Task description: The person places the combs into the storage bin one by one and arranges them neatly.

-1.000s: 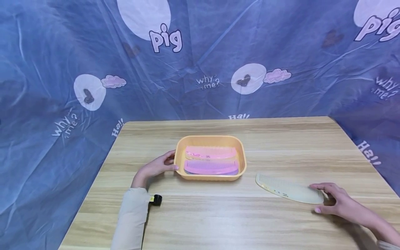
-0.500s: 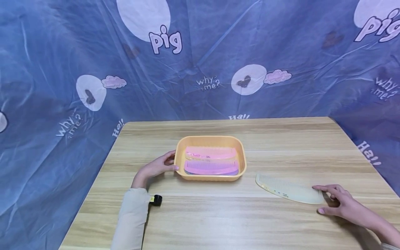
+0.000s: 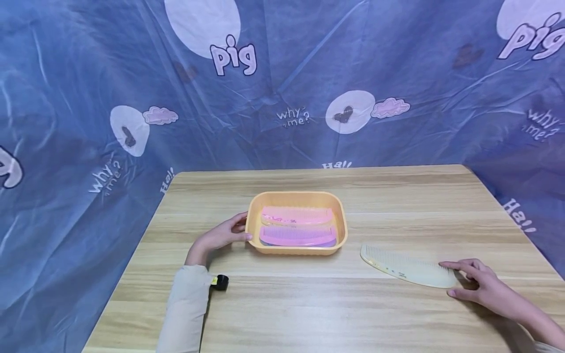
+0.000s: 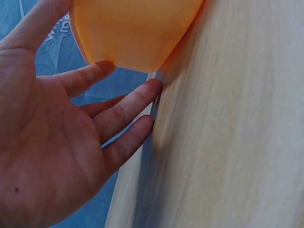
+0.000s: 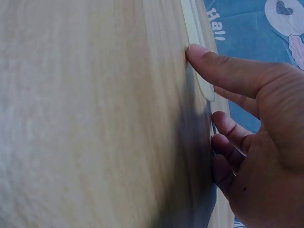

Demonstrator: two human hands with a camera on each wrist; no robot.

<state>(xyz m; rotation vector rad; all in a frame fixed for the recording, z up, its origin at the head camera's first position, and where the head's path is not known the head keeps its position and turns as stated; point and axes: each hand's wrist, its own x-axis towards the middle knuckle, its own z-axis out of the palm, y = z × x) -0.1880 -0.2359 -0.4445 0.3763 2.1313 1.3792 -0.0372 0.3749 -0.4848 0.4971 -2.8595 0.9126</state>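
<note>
An orange tray [image 3: 296,194] sits mid-table with two pink combs in it, one [image 3: 296,215] at the back and one [image 3: 296,236] in front. My left hand [image 3: 222,235] rests against the tray's left wall. The left wrist view shows its fingers [image 4: 128,102] nearly straight beside the orange wall [image 4: 137,33]. A cream comb [image 3: 403,267] lies flat on the table to the right of the tray. My right hand [image 3: 472,285] touches the comb's right end. In the right wrist view its thumb [image 5: 213,61] lies on the comb [image 5: 194,33], and the comb is not lifted.
The wooden table [image 3: 309,309] is hemmed in by a blue printed cloth [image 3: 282,73] at the back and on both sides. A small black device [image 3: 220,282] sits at my left sleeve [image 3: 185,309].
My right hand has shifted slightly right and toward me at the cream comb's end. The comb, the tray and my left hand have stayed put.
</note>
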